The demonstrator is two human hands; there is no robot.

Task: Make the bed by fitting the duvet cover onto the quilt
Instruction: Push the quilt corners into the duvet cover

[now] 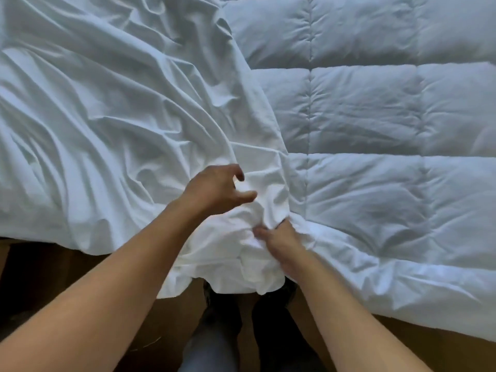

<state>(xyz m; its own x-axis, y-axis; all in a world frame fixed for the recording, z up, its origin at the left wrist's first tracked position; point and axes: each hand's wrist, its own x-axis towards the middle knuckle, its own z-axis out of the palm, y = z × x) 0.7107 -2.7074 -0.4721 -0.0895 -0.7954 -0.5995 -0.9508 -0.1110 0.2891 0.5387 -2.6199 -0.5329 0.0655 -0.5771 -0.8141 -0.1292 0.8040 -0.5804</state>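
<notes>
Duvet cover (112, 124): white, heavily wrinkled, lay spread over the left part of the bed, its right edge running diagonally across the quilt and down to the near edge, where it bunched and hung over the side.
Quilt (375, 116): white, stitched into puffy boxes, lay flat on the right part of the bed, partly under the cover's edge, its near border draping over the bedside.
Left hand (217, 189): hovered just above the bunched cover, fingers loosely curled and parted, thumb out; its grip held nothing that could be seen.
Right hand (279, 242): lay at the near edge where cover and quilt met, grip pinching a gather of white fabric; fingertips were buried in the folds, so whether quilt was caught too could not be told.
Floor (53, 277): brown, below the bed edge.
Legs (212, 342): the person's, in dark trousers, stood between the forearms.
</notes>
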